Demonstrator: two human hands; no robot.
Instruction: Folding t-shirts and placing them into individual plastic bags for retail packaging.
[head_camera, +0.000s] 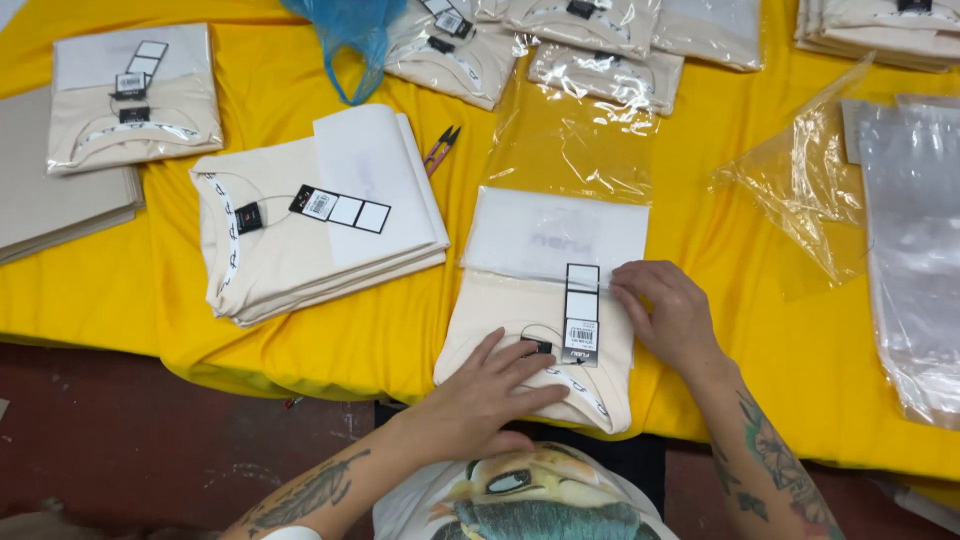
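A folded cream shirt (510, 320) lies at the near edge of the yellow table (740, 300), its far half inside a clear plastic bag (565, 150). A black and white hang tag (581, 312) rests on top of it. My left hand (485, 392) lies flat on the shirt's near end, by the collar. My right hand (667, 312) pinches the bag's mouth at the shirt's right side, just beside the tag. Tissue paper (545, 232) covers the shirt's upper part under the plastic.
A stack of folded cream shirts (290, 240) with a tag lies to the left. Small snips (440, 148) lie behind it. Bagged shirts (600, 72) sit along the far edge. Loose clear bags (905, 230) pile up on the right. A blue bag (345, 30) lies at the back.
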